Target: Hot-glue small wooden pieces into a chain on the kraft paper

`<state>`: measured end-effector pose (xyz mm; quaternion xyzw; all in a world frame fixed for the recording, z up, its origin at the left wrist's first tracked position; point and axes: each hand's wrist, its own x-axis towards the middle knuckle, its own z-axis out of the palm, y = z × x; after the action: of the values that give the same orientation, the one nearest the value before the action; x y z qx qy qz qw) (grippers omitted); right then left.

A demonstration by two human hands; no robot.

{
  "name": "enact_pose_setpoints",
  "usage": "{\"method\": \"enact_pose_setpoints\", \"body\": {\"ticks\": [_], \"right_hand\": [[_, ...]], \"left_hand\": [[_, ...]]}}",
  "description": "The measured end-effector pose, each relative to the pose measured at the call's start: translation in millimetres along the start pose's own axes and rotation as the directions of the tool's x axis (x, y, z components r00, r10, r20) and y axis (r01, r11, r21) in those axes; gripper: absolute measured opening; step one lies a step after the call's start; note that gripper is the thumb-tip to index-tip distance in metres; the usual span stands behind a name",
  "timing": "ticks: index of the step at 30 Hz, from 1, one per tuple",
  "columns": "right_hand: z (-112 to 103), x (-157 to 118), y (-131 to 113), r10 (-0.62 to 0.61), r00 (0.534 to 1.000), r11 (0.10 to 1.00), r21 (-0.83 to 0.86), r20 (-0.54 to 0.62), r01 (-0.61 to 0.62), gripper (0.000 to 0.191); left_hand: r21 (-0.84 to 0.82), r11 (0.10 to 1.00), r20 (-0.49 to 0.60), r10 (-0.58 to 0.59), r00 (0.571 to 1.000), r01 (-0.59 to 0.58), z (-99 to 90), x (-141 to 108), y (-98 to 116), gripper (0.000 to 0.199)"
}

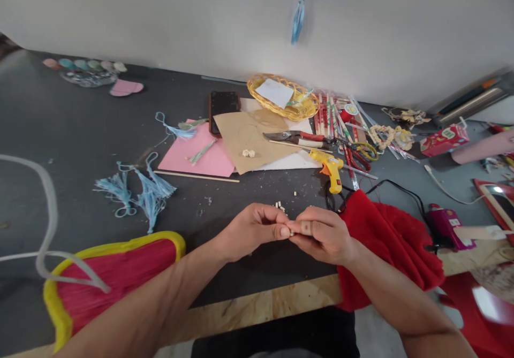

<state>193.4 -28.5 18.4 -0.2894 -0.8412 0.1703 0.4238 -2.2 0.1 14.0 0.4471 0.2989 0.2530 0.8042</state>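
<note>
My left hand (pixel 263 227) and my right hand (pixel 323 233) meet fingertip to fingertip above the front of the dark tabletop. Both are closed in a pinch around a small pale piece (pixel 292 233), mostly hidden by the fingers. A bandage (pixel 305 227) wraps one finger of my right hand. Just beyond the fingertips lie several short cut pale sticks (pixel 280 206). Farther back, a small cluster of pale pieces (pixel 248 153) rests on the brown paper (pixel 233 128). A yellow glue gun (pixel 330 169) lies past my right hand.
Blue tassels (pixel 150 192) and a pink pad with yellow edging (pixel 120 261) lie at left. Pruning shears (pixel 293 135), a wicker basket (pixel 257 88) and wrapped chopsticks (pixel 329 114) are at the back. Red cloth (pixel 385 240) sits beside my right forearm. A blue tassel (pixel 297 22) hangs on the wall.
</note>
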Motion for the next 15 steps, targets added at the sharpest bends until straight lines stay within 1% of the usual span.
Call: {"method": "enact_pose_setpoints", "body": {"ticks": [7,12,15], "right_hand": [[0.7,0.8,0.2,-0.001,1.000,1.000,-0.004,0.001,0.001,0.017],[-0.6,2.5,-0.4,0.019,1.000,1.000,0.001,-0.008,-0.019,0.021],[-1.0,3.1,-0.6,-0.010,1.000,1.000,-0.018,-0.011,0.010,0.023]], "left_hand": [[0.016,1.000,0.012,0.011,1.000,-0.011,0.7,1.4,2.2,0.033],[-0.009,1.000,-0.007,0.006,1.000,-0.006,-0.8,0.4,0.9,0.029],[-0.014,1.000,0.004,0.000,1.000,0.000,-2.0,-0.7,-0.1,0.028]]}}
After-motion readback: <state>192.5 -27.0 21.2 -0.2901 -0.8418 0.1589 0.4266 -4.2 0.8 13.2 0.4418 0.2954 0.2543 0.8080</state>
